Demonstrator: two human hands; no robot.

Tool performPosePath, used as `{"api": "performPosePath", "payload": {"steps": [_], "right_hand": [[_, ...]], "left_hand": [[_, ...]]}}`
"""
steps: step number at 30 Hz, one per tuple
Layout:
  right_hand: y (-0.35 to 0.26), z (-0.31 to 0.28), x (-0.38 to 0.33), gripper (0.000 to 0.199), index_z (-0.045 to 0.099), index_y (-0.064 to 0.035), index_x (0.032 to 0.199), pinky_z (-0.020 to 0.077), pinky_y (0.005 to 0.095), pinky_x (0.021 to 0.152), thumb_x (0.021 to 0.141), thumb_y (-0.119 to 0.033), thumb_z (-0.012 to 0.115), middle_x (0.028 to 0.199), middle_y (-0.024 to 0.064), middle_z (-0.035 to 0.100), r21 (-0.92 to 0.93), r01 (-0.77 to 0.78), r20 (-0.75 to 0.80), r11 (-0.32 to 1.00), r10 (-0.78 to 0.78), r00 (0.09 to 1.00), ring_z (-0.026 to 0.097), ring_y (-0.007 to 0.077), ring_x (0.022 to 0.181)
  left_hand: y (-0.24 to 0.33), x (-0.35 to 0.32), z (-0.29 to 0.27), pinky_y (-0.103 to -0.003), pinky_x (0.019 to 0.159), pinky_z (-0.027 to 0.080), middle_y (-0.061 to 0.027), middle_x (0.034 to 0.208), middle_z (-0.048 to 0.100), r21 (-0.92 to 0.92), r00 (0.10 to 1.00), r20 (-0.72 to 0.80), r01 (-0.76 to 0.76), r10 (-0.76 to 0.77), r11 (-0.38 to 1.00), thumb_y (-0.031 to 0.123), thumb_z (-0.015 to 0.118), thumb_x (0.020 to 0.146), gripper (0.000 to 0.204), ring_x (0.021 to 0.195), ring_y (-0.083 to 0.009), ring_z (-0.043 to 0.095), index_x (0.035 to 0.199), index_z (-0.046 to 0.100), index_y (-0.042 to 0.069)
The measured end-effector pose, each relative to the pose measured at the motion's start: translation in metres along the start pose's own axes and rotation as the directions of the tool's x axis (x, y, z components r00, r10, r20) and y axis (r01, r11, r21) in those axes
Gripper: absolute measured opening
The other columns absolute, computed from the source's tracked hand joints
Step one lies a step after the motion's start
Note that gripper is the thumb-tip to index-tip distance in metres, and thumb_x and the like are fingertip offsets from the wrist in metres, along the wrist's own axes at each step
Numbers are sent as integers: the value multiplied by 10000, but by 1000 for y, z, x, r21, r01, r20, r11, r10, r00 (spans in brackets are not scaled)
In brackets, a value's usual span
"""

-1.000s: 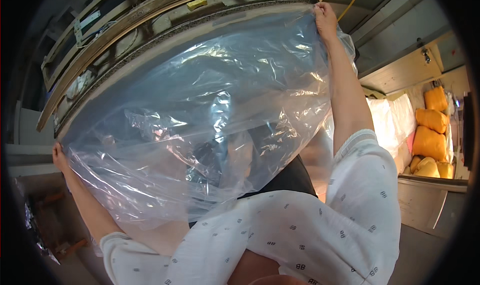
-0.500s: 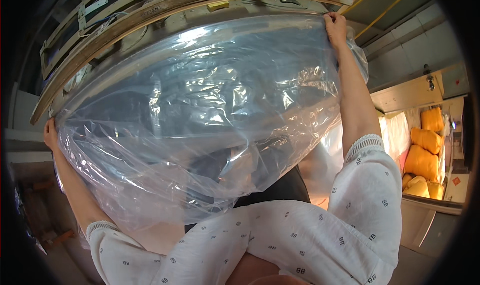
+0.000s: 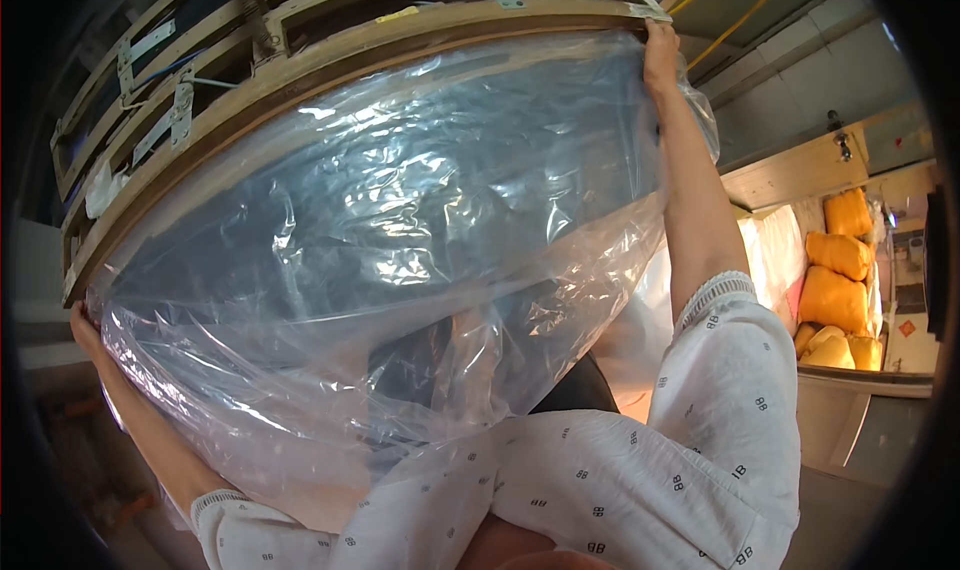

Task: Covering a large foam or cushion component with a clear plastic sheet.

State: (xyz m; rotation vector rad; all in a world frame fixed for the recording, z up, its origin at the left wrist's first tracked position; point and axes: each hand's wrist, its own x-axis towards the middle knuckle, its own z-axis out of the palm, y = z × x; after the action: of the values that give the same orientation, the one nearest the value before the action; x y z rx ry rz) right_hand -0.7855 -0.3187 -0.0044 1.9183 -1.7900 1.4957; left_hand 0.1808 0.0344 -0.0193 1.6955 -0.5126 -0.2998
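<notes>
The right hand (image 3: 660,55) and left hand (image 3: 85,322) each pinch a corner of the clear plastic bag (image 3: 400,270); both should keep it taut and level against the wooden frame (image 3: 330,55).

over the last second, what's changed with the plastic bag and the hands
Both hands lifted the clear plastic bag higher and spread it wider: right hand now reaches the wooden frame, left hand its lower end. Both keep their grip; the yellow sacks haven't been touched.

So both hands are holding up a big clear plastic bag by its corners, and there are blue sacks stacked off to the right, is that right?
Not quite: the sacks at the right are orange-yellow, not blue, as the head view shows. The left hand and right hand do hold the clear plastic bag by its corners.
</notes>
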Motion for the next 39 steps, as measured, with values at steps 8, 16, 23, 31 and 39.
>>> {"api": "performPosePath", "payload": {"steps": [8, 16, 23, 31, 39], "right_hand": [[-27, -42, 6, 251, 488, -65, 752, 397, 350, 711, 863, -286, 449, 823, 107, 523, 822, -511, 315, 250, 548, 775, 468, 234, 794], [-79, -126, -98, 230, 483, -36, 775, 416, 357, 818, 864, -248, 480, 919, 146, 525, 712, -592, 702, -378, 364, 612, 499, 254, 880], [-88, -136, -119, 218, 519, -11, 798, 401, 371, 914, 860, -220, 512, 968, 157, 531, 753, -584, 650, -302, 210, 730, 503, 272, 968], [-87, -110, -115, 296, 555, -4, 942, 398, 375, 893, 854, -282, 506, 982, 107, 560, 755, -545, 450, 364, 316, 835, 518, 224, 993], [-53, -127, -103, 442, 479, -134, 1211, 355, 452, 905, 869, -407, 418, 1285, 70, 451, -322, 514, 508, 795, -313, 803, 384, 263, 1199]], "left_hand": [[6, -5, -46, -250, 806, 403, -44, 982, 596, 480, 933, 229, -356, 277, 802, 313, 544, 856, 360, 902, -141, 529, 1017, 601, -3], [95, -27, -235, -310, 769, 448, -105, 962, 633, 789, 950, 109, -262, 293, 556, 264, 614, 787, 323, 863, -188, 578, 1008, 624, 30], [158, -144, 86, -330, 829, 452, -156, 1081, 591, 443, 630, 715, -744, 304, 500, 193, 604, 800, 389, 1015, -249, 564, 1148, 542, 32], [203, -498, 399, -294, 722, 464, -105, 962, 581, -145, 247, 842, -753, 479, 642, 285, 597, 806, 348, 859, -206, 567, 989, 584, -11], [169, -510, 271, -190, 475, 299, 64, 633, 450, -1, 441, 894, -179, 81, 984, 270, 529, 869, 196, 553, -27, 390, 874, 608, 91]]}}
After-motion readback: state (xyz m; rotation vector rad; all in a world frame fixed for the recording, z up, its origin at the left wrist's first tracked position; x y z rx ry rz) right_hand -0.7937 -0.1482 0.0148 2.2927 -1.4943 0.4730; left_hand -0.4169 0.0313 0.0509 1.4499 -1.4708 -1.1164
